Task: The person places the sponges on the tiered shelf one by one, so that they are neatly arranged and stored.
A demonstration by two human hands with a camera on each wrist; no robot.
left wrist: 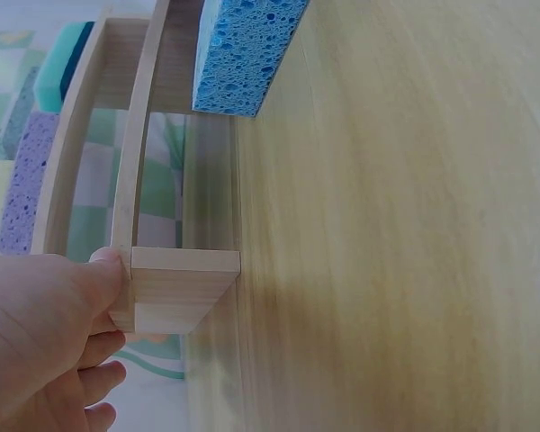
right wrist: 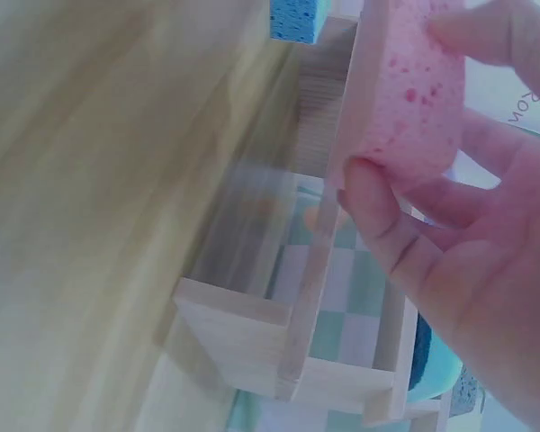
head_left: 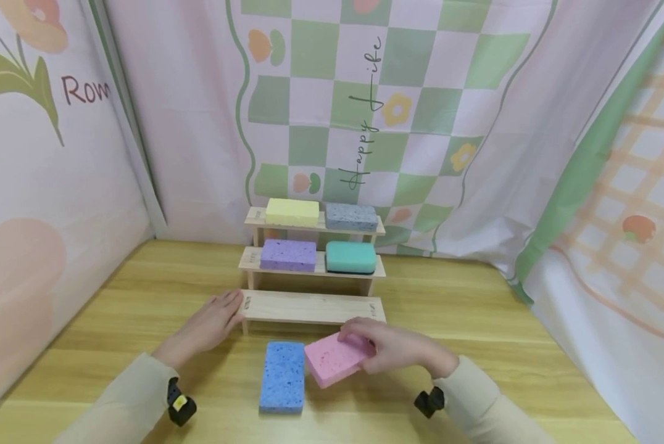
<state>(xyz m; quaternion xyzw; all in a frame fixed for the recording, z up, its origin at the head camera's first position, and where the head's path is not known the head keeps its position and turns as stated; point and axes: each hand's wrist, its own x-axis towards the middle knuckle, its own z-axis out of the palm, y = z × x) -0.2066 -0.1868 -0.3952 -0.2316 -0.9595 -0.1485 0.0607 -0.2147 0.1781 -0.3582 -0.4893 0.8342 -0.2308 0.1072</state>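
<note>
My right hand (head_left: 390,345) grips a pink sponge (head_left: 337,357), tilted, just in front of the bottom step of a three-step wooden rack (head_left: 310,306). In the right wrist view, thumb and fingertips press opposite sides of the pink sponge (right wrist: 412,99). At the rack's left end, my left hand (head_left: 212,324) touches the bottom step; in the left wrist view its thumb lies against the board (left wrist: 130,198). A blue sponge (head_left: 282,377) lies flat on the table between the hands, left of the pink one.
On the middle step sit a purple sponge (head_left: 288,255) and a teal sponge (head_left: 350,257) with a dark underside. A yellow sponge (head_left: 292,212) and a grey sponge (head_left: 351,216) occupy the top step. Printed curtains (head_left: 199,123) surround the wooden table (head_left: 448,296) at back and sides.
</note>
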